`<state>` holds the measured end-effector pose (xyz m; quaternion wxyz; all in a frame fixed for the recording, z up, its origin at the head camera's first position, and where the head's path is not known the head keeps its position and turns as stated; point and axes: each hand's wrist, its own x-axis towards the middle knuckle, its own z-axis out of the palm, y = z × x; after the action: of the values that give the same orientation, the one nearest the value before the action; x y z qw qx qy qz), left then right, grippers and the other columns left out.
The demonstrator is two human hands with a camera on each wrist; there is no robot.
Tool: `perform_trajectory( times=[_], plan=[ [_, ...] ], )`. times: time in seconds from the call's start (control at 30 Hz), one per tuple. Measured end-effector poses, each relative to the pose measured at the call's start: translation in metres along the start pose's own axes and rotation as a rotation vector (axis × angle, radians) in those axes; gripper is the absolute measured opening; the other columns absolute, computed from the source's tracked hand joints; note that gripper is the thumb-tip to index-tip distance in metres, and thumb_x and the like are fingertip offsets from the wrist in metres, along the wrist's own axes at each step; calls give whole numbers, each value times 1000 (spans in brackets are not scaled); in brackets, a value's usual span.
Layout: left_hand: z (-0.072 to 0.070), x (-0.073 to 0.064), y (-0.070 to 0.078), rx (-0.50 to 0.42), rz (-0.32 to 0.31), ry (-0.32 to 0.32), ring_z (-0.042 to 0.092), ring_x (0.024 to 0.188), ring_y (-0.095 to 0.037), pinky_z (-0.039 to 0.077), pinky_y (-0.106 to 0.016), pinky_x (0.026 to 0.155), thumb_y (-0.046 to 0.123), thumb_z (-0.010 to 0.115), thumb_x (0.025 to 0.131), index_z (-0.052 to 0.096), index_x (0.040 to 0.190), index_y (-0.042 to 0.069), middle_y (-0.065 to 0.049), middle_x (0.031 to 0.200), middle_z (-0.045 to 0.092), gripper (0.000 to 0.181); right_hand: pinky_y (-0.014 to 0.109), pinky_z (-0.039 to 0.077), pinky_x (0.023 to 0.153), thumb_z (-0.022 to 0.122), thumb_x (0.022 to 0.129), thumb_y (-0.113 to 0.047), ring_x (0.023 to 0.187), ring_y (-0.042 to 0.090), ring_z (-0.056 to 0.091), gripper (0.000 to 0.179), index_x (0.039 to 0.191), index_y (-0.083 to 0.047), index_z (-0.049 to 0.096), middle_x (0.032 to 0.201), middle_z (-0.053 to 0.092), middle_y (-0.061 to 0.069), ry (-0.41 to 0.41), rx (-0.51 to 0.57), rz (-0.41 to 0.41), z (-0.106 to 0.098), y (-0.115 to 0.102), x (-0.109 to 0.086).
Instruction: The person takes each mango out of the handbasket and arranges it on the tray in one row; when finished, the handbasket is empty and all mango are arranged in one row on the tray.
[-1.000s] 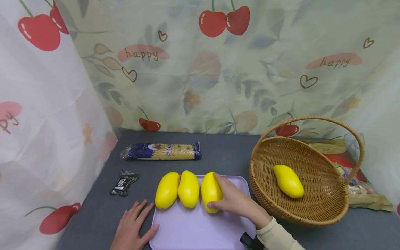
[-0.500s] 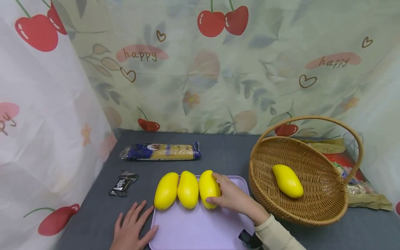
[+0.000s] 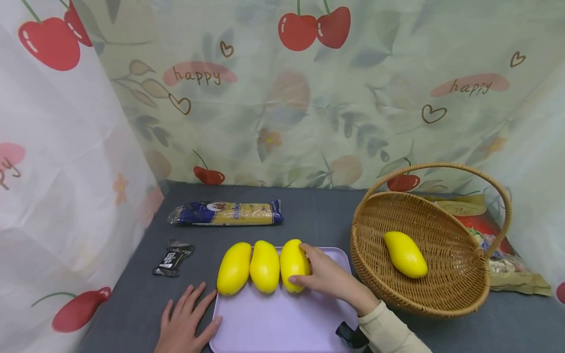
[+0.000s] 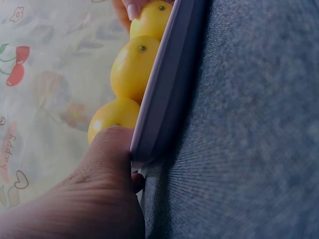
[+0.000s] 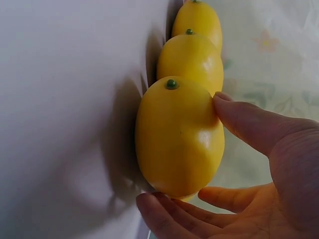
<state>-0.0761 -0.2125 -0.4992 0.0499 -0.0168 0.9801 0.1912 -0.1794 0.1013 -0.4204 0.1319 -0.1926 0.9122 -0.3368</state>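
Three yellow mangoes stand in a row along the far side of a lilac tray [image 3: 282, 323]: a left mango [image 3: 234, 268], a middle mango [image 3: 265, 267] and a right mango [image 3: 291, 262]. My right hand [image 3: 328, 277] holds the right mango, thumb on one side and fingers on the other. In the right wrist view this mango [image 5: 179, 139] shows its green stem end. My left hand [image 3: 185, 321] rests at the tray's left edge, fingers spread on the table and thumb at the rim. Another mango [image 3: 405, 255] lies in the wicker basket [image 3: 366, 279].
A pasta packet [image 3: 227, 213] lies behind the tray. A small black wrapped snack [image 3: 173, 258] sits left of it. Behind the basket, partly hidden, is a red and brown package [image 3: 521, 282]. Printed cloth [image 3: 282, 122] hangs at the back and sides.
My right hand has shifted the right mango left and slightly away from me, up beside the middle one, mostly in the first half second. My left hand stays at the tray edge.
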Motion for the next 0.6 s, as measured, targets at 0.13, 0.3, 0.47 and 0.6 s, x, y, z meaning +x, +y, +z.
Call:
perform_trajectory(
  times=[0.13, 0.3, 0.47, 0.6],
  plan=[
    [0, -1, 0, -13, 14, 21, 29, 138, -38, 12, -71, 101, 74, 46, 84, 56, 136, 22, -9, 148, 41, 74, 51, 40, 104, 75, 82, -39, 125, 34, 48, 88, 146, 5, 31, 141, 42, 27, -11, 0, 2, 0, 1, 0],
    [1, -1, 0, -19, 31, 48, 30, 137, -37, 13, -71, 101, 71, 47, 86, 56, 136, 22, -9, 147, 42, 71, 51, 39, 105, 74, 83, -38, 127, 35, 46, 88, 146, 6, 31, 142, 41, 27, -15, 1, -4, -1, 1, 1],
    [0, 0, 0, -10, 18, 18, 29, 138, -37, 12, -70, 102, 75, 44, 85, 56, 136, 21, -9, 148, 41, 75, 52, 38, 105, 75, 82, -36, 127, 37, 46, 87, 145, 7, 32, 140, 43, 29, -7, -4, -23, -3, -1, 0],
    [-1, 0, 0, -3, 5, -5, 28, 139, -37, 11, -70, 102, 77, 42, 84, 55, 137, 22, -8, 149, 40, 77, 51, 37, 106, 75, 83, -35, 128, 37, 45, 87, 145, 7, 31, 141, 42, 27, -14, -9, -34, -4, -2, 0]
  ],
)
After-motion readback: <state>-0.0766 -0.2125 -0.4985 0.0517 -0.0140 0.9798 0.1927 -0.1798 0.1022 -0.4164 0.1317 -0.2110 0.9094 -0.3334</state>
